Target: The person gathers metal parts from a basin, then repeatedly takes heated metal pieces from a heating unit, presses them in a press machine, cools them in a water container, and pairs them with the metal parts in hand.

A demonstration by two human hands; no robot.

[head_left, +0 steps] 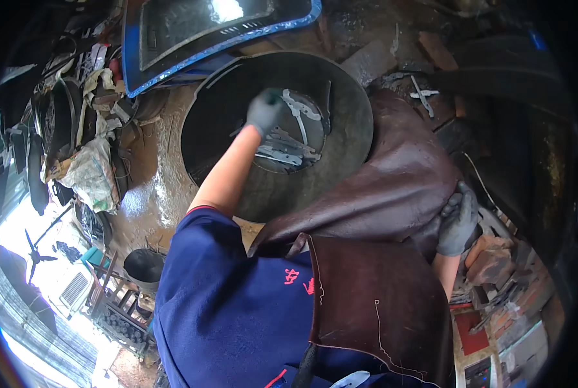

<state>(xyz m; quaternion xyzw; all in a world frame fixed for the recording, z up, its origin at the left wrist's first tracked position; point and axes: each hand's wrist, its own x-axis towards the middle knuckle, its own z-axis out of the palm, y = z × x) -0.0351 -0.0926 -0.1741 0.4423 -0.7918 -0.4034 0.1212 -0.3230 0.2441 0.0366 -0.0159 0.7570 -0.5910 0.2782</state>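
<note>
In the head view, the left hand point(265, 111), in a grey knit-looking glove, is over the inner part of a broad round pan point(289, 202); it is blurred and seems curled in on itself, and I cannot tell whether it has hold of anything. The pan is dark, smooth metal with a thin rim and a smaller circle at its middle, where the metal pieces point(279, 156) lie: flat, dull grey, long and narrow, some notched or curved along the edge, heaped across one another just below the glove, with a few more to its right. A slim dark strip point(328, 107) lies at the right of that circle. The right hand point(458, 221), gloved in the same grey, rests beside the apron point(392, 155), its fingers loosely bent, with nothing visible in it. The apron is maroon, leathery, softly creased and faintly glossy, with pale stitching along the bib; under it is a navy woven shirt point(211, 304). Rough, blocky bricks point(490, 262) are piled near the right glove. Beyond the pan stands a glossy panel with a chipped blue frame point(223, 50); to the left lies a crumpled whitish sack point(91, 173).
</note>
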